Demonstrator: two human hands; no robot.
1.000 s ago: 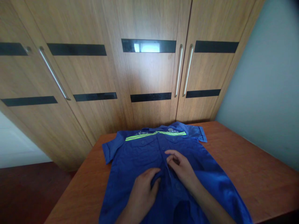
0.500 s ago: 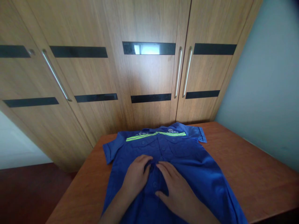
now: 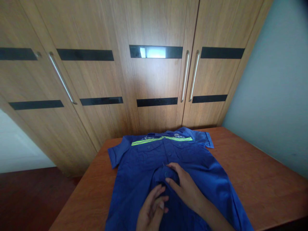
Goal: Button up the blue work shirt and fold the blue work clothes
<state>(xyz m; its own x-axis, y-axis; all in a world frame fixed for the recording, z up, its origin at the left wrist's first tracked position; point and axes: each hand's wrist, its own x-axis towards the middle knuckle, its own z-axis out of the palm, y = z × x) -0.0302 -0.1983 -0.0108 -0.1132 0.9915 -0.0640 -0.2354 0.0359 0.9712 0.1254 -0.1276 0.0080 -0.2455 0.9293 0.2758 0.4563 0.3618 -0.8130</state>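
A blue short-sleeved work shirt (image 3: 192,166) with a yellow-green reflective stripe across the chest lies front up on a brown wooden table (image 3: 260,179). My right hand (image 3: 185,187) rests on the button placket at the shirt's middle, thumb and forefinger closing around a button area. My left hand (image 3: 151,211) hovers just below it, fingers loosely curled and apart, touching the fabric near the placket. Both forearms come in from the bottom edge.
Tall wooden wardrobe doors (image 3: 156,80) with metal bar handles and dark inlaid strips stand right behind the table. A pale grey wall (image 3: 281,89) runs along the right. Dark red floor (image 3: 33,195) shows at the lower left.
My left hand has drawn back toward me from the shirt's chest. My right hand has shifted up slightly and now pinches at the placket.
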